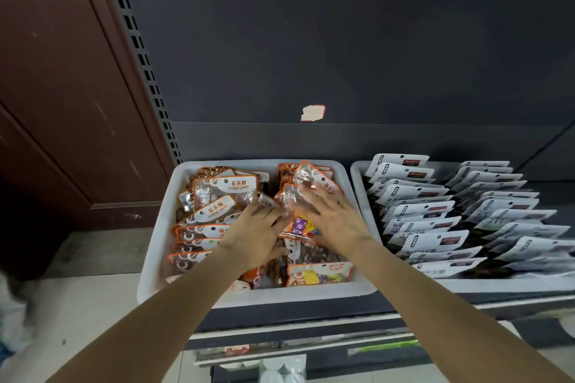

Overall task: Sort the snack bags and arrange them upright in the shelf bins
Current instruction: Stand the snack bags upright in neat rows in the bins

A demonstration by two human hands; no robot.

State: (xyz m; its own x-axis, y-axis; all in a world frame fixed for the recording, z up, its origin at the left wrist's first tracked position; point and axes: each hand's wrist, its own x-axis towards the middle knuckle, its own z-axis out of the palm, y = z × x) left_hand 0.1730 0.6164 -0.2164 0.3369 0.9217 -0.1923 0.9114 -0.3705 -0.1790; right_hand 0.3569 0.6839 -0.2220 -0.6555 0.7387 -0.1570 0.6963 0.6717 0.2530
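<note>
A white shelf bin [155, 242] holds several orange-trimmed clear snack bags, some labelled "Stone Candy" [238, 185]. They stand in a left row and a right row. My left hand [252, 236] lies over the middle of the bin with its fingertips on a bag of the left row. My right hand [326, 211] is spread flat and blurred, pressing on the bags [295, 193] of the right row. A colourful candy bag [303, 227] lies between my hands, and a "Sugar" bag [320, 274] stands at the front. Whether either hand grips a bag is not visible.
A second white bin [357, 171] to the right is filled with rows of white and black pouches [435, 227]. A dark back panel rises behind both bins. A brown door [62, 102] stands at the left. Lower shelf edges [295, 339] run below.
</note>
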